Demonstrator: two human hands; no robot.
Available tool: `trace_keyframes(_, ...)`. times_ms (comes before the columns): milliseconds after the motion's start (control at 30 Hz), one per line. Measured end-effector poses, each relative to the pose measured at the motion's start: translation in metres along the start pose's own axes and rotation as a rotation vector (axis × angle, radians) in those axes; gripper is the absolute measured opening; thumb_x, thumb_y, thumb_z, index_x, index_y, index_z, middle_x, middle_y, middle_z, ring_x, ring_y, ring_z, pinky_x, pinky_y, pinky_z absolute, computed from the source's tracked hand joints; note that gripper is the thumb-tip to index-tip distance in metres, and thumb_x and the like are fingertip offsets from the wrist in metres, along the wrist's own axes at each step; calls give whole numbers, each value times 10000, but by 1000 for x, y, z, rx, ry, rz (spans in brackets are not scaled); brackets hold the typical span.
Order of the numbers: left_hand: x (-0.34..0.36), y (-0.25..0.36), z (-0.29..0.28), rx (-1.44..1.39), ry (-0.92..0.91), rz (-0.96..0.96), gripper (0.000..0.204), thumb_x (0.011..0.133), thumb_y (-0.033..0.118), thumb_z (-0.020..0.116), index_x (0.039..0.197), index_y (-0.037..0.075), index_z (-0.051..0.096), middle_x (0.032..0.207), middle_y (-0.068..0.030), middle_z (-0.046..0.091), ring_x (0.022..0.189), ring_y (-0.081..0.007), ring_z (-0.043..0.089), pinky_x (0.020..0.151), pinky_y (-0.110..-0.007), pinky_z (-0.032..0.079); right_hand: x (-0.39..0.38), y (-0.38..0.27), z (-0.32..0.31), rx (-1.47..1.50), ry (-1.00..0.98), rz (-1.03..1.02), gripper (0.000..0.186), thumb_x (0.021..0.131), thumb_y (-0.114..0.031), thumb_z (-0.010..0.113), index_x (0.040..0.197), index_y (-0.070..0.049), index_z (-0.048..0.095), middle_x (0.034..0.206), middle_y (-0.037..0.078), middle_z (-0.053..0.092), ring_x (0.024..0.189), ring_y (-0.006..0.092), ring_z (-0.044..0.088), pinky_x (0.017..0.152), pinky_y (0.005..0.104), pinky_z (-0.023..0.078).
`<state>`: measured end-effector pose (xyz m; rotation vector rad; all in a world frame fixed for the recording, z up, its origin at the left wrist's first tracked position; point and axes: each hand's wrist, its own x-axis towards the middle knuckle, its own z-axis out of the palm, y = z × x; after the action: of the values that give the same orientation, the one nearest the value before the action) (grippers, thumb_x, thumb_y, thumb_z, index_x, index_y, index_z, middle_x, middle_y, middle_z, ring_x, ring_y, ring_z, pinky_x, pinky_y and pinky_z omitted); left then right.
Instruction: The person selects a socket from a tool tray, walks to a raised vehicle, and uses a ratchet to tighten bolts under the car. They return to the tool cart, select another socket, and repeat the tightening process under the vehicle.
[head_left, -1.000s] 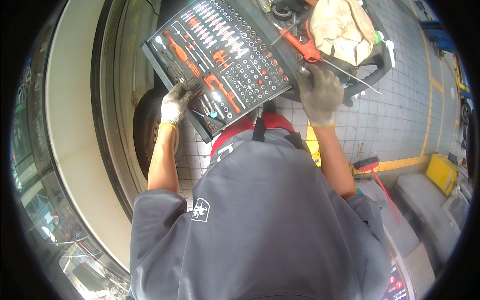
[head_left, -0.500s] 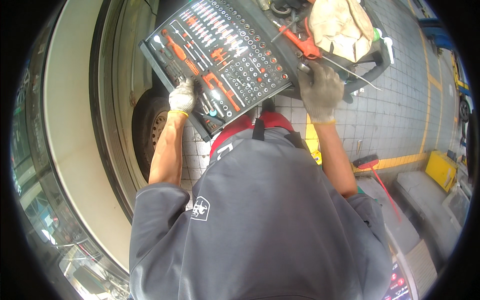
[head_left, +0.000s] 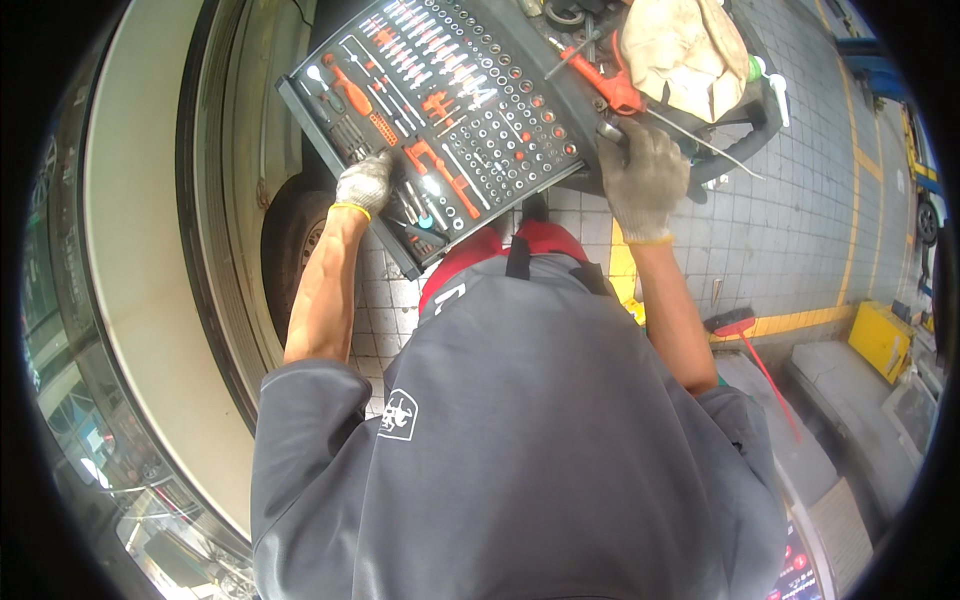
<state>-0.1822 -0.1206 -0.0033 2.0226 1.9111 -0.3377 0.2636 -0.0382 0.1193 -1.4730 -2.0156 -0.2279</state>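
1. While the tool drawer [head_left: 308, 125] lies at the far middle, slightly left, the left hand [head_left: 364, 183] bends its fingers over its left near part; whether it grips a tool, I cannot tell.
2. Right of the drawer, the right hand [head_left: 643, 180] is curled around a short metal piece [head_left: 608, 130].
3. Beyond it lie an orange gun-shaped tool [head_left: 620, 95] and a beige cloth [head_left: 690, 60].
4. A wheel [head_left: 285, 235] stands left.
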Motion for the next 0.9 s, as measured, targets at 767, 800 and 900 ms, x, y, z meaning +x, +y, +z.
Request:
trace_keyframes(767,-19,8,12,-290,309,22,345,1050,387,704,1302,165,782,1218,-151,788,1180,-383,737,1003,-471,581,-1,0,2,-6,8,8,290,855,-311,902,1085,-196,769,974,11,754,882,266,721,795,453,525)
trace_keyframes(800,-20,9,9,-291,241,-15,352,1052,363,685,1326,159,770,1300,-153,763,1237,-379,714,1048,-471,563,-1,0,2,-4,13,4,290,855,-313,902,1084,-195,768,974,12,754,883,267,721,795,454,524)
trace_keyframes(900,-22,16,-6,-293,63,-114,361,1047,295,649,1361,149,752,1458,-147,714,1339,-370,673,1134,-469,529,-1,0,2,-4,13,2,290,856,-317,901,1080,-192,767,972,14,757,881,270,720,796,456,524)
